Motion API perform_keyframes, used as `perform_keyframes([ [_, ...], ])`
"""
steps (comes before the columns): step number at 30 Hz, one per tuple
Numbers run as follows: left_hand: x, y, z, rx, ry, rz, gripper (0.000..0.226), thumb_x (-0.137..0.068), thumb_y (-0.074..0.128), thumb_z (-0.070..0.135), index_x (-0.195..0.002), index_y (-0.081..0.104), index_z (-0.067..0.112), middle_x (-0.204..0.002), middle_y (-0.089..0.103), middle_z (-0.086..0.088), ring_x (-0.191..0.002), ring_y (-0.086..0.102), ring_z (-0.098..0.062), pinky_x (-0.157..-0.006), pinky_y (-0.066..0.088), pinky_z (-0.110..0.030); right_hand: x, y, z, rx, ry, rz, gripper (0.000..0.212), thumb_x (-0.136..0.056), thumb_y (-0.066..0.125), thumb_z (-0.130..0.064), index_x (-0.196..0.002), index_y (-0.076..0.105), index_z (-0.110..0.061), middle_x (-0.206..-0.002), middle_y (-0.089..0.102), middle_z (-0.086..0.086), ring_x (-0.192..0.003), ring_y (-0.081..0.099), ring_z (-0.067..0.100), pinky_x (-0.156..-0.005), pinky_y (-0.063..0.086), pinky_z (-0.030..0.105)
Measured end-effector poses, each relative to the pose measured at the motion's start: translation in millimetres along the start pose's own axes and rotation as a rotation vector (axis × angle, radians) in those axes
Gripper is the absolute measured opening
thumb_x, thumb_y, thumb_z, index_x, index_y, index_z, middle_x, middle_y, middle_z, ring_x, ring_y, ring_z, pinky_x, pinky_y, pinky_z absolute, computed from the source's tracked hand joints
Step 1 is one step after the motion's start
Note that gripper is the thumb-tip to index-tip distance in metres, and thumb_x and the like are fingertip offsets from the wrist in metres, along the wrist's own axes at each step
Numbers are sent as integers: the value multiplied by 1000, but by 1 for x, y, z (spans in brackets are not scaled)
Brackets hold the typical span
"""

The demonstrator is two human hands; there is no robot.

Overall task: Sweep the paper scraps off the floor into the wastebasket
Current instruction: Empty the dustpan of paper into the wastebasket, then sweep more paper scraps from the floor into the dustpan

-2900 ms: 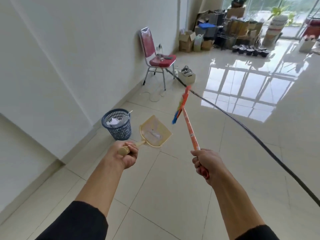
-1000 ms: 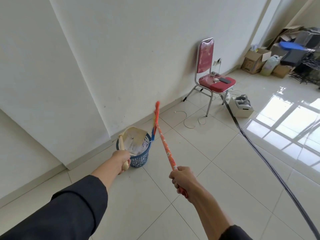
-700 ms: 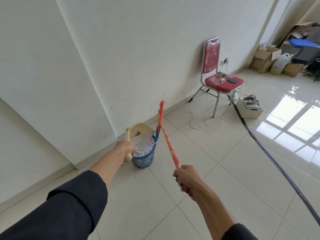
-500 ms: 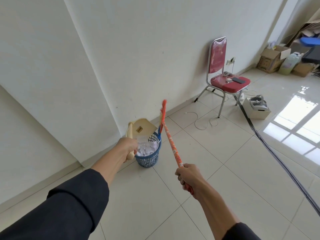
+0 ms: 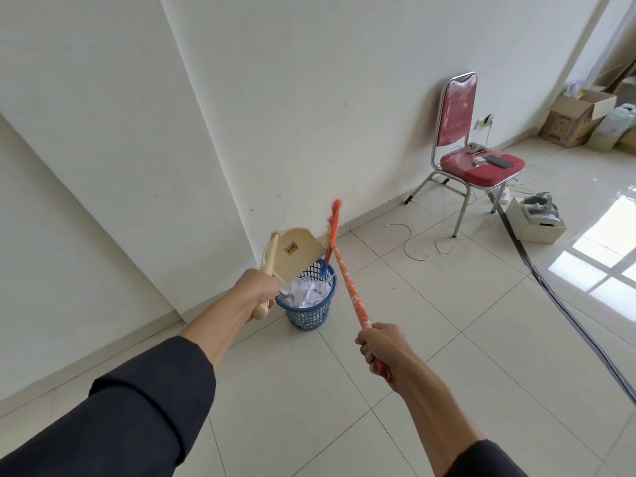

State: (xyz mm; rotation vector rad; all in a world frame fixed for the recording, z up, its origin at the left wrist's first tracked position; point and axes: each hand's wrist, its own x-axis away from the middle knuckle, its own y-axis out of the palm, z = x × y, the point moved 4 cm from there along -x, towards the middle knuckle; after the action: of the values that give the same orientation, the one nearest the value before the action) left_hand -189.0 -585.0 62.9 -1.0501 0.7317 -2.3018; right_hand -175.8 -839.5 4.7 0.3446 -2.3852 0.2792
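A blue mesh wastebasket stands on the tiled floor close to the white wall, with crumpled white paper scraps heaped inside. My left hand grips the handle of a cream dustpan, which is tipped up steeply over the basket's rim with its underside facing me. My right hand grips the orange patterned handle of a broom. The broom's orange and blue bristle head is raised, beside the dustpan and above the basket.
A red chair with a phone and charger on its seat stands by the wall at right. A white cable lies on the floor, a white box beyond it. A black cable runs across the tiles. Cardboard boxes sit far right.
I have come up to the wastebasket. My left hand has raised the dustpan from level to steeply tipped over the basket, and more paper now shows inside it. The broom stays raised.
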Motion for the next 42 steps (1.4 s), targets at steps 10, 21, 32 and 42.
perform_keyframes([
  [10, 7, 0, -35, -350, 153, 75, 36, -89, 45, 3, -123, 51, 14, -78, 61, -7, -64, 58, -20, -50, 40, -26, 5, 11, 5, -17, 14, -19, 12, -86, 53, 2, -94, 62, -1, -56, 45, 2, -40, 35, 10, -37, 32, 21],
  [21, 11, -3, -41, -478, 170, 95, 53, -89, 46, 4, -142, 45, 15, -80, 60, -4, -63, 58, -16, -48, 38, -28, 17, 21, 6, -10, -2, -35, 12, -87, 53, 3, -93, 61, -3, -56, 44, 1, -39, 35, 9, -36, 32, 20],
  [32, 3, -8, -78, 143, -11, 52, 34, -90, 45, 4, -121, 58, 6, -70, 58, -10, -55, 52, -20, -46, 41, -23, 32, 44, 6, 95, -75, -23, 12, -86, 53, -1, -94, 61, 0, -65, 48, 6, -47, 40, 13, -42, 37, 25],
  [42, 15, -93, -188, 952, -280, 21, 11, -96, 48, 2, -89, 54, 9, -48, 46, 4, -33, 41, -4, -32, 32, -14, 84, 166, 16, 79, -55, -188, 12, -90, 50, -1, -83, 58, -8, -55, 43, 0, -41, 35, 10, -39, 31, 23],
])
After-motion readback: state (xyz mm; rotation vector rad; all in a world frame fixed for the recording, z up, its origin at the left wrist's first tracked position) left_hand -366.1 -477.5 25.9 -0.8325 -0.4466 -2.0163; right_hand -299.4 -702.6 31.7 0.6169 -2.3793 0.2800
